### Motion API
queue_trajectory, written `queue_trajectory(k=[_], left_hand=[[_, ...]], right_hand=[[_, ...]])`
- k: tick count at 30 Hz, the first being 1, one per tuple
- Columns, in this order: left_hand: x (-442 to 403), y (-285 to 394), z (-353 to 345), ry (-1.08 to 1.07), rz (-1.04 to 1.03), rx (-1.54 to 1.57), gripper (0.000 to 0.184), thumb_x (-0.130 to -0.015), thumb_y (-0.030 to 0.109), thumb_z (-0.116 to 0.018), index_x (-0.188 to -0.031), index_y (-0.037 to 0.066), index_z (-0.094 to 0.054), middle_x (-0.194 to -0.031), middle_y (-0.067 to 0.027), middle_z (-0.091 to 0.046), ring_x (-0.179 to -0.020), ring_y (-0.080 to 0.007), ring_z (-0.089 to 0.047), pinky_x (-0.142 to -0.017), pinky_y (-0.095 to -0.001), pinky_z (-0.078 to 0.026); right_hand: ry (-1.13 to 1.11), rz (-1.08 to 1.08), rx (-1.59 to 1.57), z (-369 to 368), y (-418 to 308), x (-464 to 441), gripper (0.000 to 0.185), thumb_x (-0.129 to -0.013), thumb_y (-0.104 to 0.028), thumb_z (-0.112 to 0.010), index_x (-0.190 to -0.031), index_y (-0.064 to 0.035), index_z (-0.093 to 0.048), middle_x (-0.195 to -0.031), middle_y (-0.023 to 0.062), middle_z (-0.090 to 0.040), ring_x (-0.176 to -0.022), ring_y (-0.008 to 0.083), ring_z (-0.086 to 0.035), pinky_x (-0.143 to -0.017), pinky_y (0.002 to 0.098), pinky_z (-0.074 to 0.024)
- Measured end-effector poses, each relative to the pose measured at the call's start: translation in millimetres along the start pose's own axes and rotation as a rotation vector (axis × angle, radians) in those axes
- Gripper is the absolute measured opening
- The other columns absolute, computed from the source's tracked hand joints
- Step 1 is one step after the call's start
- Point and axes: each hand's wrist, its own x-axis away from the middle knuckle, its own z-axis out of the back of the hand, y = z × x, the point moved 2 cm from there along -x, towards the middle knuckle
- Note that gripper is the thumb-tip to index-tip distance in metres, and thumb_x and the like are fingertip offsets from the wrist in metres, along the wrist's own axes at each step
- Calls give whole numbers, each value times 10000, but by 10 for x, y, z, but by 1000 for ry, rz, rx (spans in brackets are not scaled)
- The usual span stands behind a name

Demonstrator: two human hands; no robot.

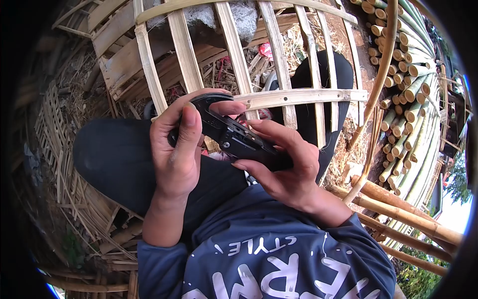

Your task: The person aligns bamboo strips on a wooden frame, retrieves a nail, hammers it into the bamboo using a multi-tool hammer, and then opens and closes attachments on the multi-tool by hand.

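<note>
Both my hands hold a black stapler-like tool (pixel 239 137) over my lap. It has a rounded end, a slotted body and a small metal screw; its exact kind is unclear. My left hand (pixel 177 144) is closed around the rounded end, thumb on top and a finger passing over the far side. My right hand (pixel 294 167) pinches the body's other end between thumb and fingers. Just beyond the tool, a bamboo slat lattice (pixel 269 97) leans over my legs, with dark dots on its near cross slat.
Cut bamboo poles (pixel 408 94) are stacked on the right. Thicker poles (pixel 398 212) run past my right elbow. Wooden boards (pixel 124 67) and a grey stone-like block (pixel 244 20) lie beyond the lattice. Bamboo strips (pixel 69 174) and scraps cover the ground at left.
</note>
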Motion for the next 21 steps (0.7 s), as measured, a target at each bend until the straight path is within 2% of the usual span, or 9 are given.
queue_trajectory(k=[3,12,21], left_hand=[[7,-2,-8,35,35,18,469,-1067,343,-421,-1254,-76,-519,-1093,-219,-692,-1021,-272,-688,-939,-404,-537],[-6,-2,-7,11,37,-11,457,-1069,328,-420,-1247,-80,-521,-1081,-224,-688,-998,-265,-684,-934,-394,-532],[-6,-6,-10,15,31,-8,461,-1066,333,-426,-1246,-81,-522,-1079,-224,-687,-1000,-270,-683,-938,-401,-529]], right_hand=[[6,0,-51,-17,45,12,549,-729,-96,-849,-1220,5,-626,-1099,142,-716,-897,259,-741,-728,316,-581],[-45,-23,8,8,51,27,449,-713,-87,-857,-1118,6,-686,-1025,153,-733,-857,269,-739,-713,314,-578],[-41,5,-9,5,61,15,431,-706,-65,-852,-1100,16,-696,-1019,164,-732,-856,278,-738,-719,320,-583]])
